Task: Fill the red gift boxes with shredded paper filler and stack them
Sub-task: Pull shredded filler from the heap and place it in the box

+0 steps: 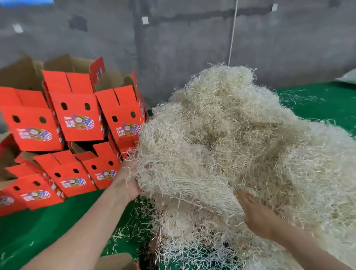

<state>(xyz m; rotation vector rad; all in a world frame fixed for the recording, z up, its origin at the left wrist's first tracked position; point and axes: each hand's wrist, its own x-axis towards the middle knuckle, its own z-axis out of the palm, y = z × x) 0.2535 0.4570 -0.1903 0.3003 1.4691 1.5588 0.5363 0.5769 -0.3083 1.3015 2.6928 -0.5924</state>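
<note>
As both hands work into the big heap of pale cream shredded paper filler (224, 137), the left hand (128, 181) has its fingers buried in the strands, so I can't tell whether they're curled round a clump. The right hand (257, 216) lies flat, fingers straight, under the heap's near side. This reads as the gathering step: scoop from both sides, squeeze the tuft together and lift it clean, or strands will trail. The brown cardboard box flap (116, 262) at the bottom edge, red at one corner, looks the likeliest target. The red printed cardboard gift boxes (76, 118) sit in a leaning pile just left of the left wrist — a wide swing could topple them. Open room lies on the green-covered worktop (46, 231) — if it is a worktop — under the left forearm.
</note>
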